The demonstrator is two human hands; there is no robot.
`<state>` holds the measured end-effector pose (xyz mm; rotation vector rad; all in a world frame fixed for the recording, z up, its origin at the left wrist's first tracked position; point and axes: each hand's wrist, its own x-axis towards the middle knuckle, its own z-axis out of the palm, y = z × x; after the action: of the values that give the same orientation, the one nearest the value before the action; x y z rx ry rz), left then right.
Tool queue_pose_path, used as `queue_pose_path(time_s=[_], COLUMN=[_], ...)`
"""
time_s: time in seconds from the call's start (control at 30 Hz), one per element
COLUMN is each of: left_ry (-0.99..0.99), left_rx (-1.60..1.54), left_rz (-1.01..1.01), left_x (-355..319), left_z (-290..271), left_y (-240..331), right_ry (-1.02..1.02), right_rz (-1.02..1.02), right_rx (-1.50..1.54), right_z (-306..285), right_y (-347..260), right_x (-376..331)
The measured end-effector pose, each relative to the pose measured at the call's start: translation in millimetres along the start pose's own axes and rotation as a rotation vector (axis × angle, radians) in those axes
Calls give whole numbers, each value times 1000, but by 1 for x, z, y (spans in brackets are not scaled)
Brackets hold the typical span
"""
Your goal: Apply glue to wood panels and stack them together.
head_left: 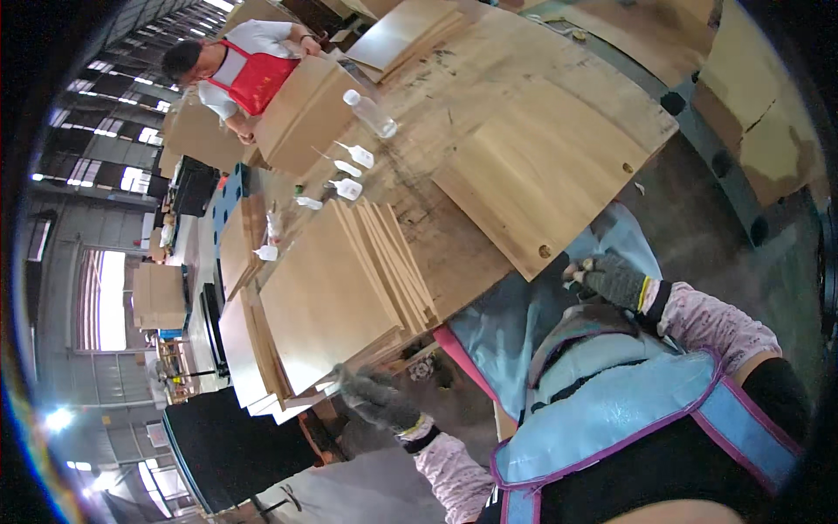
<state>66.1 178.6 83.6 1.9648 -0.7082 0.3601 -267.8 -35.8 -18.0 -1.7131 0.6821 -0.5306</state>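
Observation:
Both my hands wear grey knit gloves over pink patterned sleeves. My left hand (374,397) reaches to the near lower corner of a fanned stack of thin light wood panels (336,293) and its fingers close on the stack's edge. My right hand (611,278) hovers just off the near corner of a larger wood panel (541,166) with small round holes along its edge. Its fingers are curled, and nothing shows in them. My light blue apron (611,410) fills the space between the two hands.
A worn wooden workbench (454,96) carries a clear plastic bottle (371,113) and several small white squeeze bottles (349,188). A person in a red apron (253,74) handles panels at the far end. More panel stacks (244,349) and a black block (231,445) lie to my left.

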Motion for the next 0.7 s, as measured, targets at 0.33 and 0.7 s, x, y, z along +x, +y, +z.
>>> queue_pose_path(time_s=[0.33,0.7], left_ry=[-853,-818], left_rx=[-427,-268], left_rz=[-481,30], left_x=[-101,-116], left_z=[84,121], left_y=[22,10], right_ry=[36,118], right_rz=[269,330], right_rx=[241,144], right_z=[13,2], right_y=[-10,-7], right_x=[37,28])
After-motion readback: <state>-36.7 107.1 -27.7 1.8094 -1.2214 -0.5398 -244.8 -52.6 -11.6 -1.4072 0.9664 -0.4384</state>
